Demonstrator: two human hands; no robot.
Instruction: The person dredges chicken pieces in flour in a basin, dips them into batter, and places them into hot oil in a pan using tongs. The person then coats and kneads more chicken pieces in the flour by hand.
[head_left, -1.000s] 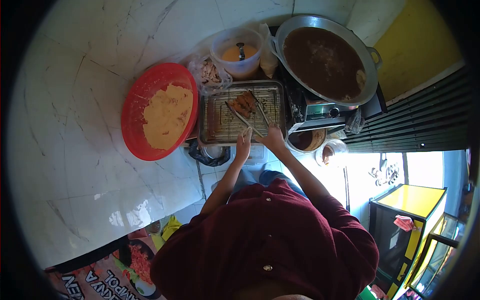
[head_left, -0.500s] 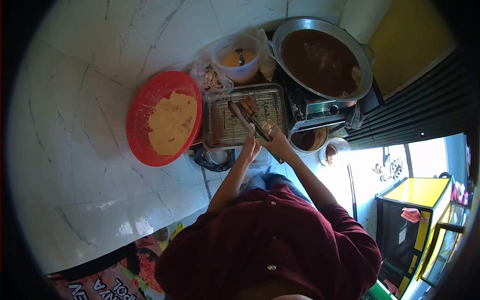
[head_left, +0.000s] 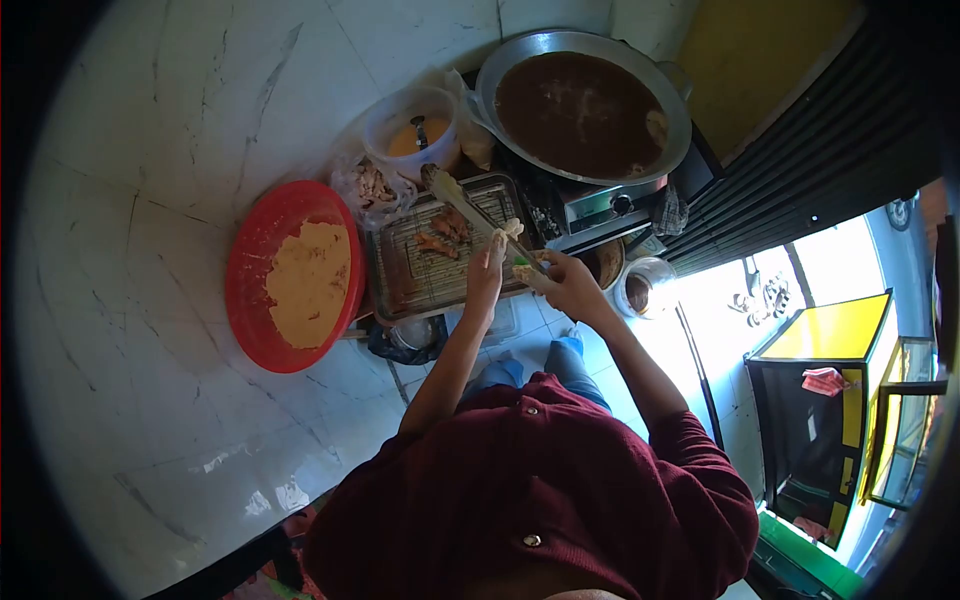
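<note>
A pair of long metal tongs [head_left: 477, 212] slants over the rack tray, its far tips up near the tub of yellow liquid. My right hand [head_left: 573, 288] is closed round its near end, where a green spot and pale coating show. My left hand [head_left: 487, 268] is closed at the side of the tongs, its fingertips touching them beside a pale, batter-like clump [head_left: 512, 228]. Below the tongs, browned fried pieces [head_left: 442, 232] lie on the wire rack of the metal tray [head_left: 388, 305]. What is under my left fingers is partly hidden.
A red basin [head_left: 246, 270] of yellowish flour stands left. Behind the tray are a bag of pale pieces [head_left: 372, 188] and a tub of yellow liquid [head_left: 378, 125]. A large wok [head_left: 670, 100] of dark oil sits on the stove [head_left: 610, 205]. A clear container [head_left: 650, 275] stands at right.
The tongs have risen and moved away from the fried pieces, still with my hands. More browned pieces show on the rack. The whole view has shifted and turned.
</note>
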